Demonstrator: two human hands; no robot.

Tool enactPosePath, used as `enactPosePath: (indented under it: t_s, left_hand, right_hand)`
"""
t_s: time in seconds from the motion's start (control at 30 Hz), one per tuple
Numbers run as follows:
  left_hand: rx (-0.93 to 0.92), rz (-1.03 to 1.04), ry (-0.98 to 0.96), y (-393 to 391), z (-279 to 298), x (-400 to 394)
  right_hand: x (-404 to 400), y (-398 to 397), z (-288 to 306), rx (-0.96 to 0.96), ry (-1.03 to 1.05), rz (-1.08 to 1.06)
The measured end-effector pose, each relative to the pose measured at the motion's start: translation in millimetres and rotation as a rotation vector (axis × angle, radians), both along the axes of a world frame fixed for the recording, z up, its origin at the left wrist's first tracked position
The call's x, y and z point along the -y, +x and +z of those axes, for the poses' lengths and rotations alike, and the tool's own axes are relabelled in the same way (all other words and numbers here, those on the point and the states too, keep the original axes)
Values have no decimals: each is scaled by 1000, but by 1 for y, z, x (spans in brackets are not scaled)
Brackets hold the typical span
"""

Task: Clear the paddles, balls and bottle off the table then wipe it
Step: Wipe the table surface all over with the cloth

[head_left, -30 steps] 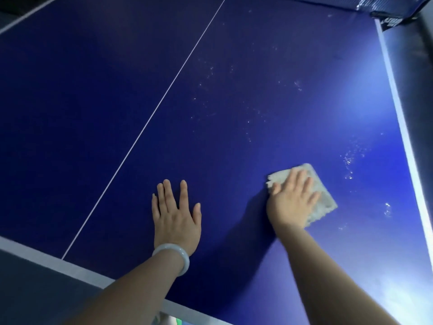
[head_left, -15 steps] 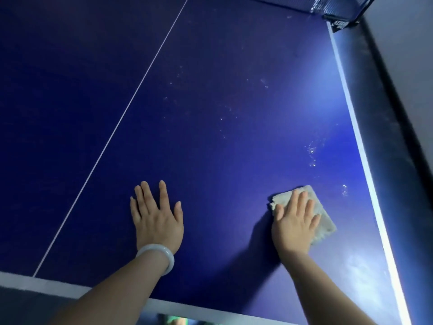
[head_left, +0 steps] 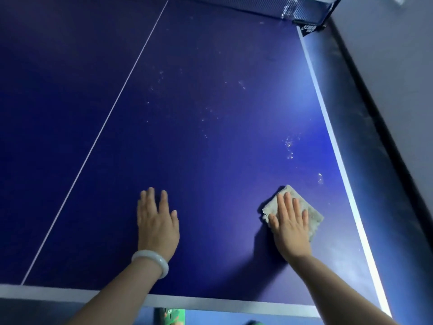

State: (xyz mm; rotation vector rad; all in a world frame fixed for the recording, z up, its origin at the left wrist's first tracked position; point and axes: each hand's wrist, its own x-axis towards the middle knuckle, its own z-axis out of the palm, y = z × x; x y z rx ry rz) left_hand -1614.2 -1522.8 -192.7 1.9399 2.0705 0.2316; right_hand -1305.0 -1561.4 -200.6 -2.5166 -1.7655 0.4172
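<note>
The blue table-tennis table [head_left: 210, 102] fills the view, with no paddles, balls or bottle on it. My right hand [head_left: 289, 225] presses flat, fingers straight, on a folded grey cloth [head_left: 309, 212] near the table's right edge. My left hand [head_left: 157, 221], with a pale bangle on its wrist, rests flat on the table surface to the left of the cloth, fingers straight. Water droplets [head_left: 289, 146] speckle the surface beyond the cloth and toward the middle.
The net [head_left: 307, 9] and its clamp stand at the far right corner. A dark gap and a grey wall [head_left: 398, 78] run along the table's right side. A white centre line [head_left: 112, 109] crosses the surface. Something green [head_left: 171, 316] shows below the near edge.
My right hand has slid the cloth toward me and to the right, nearer the table's right edge. My left hand stays flat on the table. The view has shifted.
</note>
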Motion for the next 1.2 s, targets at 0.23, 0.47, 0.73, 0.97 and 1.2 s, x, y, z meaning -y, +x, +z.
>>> enactPosePath:
  t_s: [0.23,0.47,0.73,0.97,1.2]
  left_hand:
    - [64,-98,2,156,6,43]
    - [-125,146,-24,244,-6,70]
    - [-252,183,-31,248,-10,68]
    - [-271,198,-12,251,-10,67]
    - [-284,205,-12,252,-6,66]
  right_hand:
    - [25,20,3,-29,30,234]
    - [88,100,5,-66,60,505]
    - [74,184,7,-19,69,846]
    - [-45,203,3,-57,68,583]
    - [-12,153,3,-104,105,689]
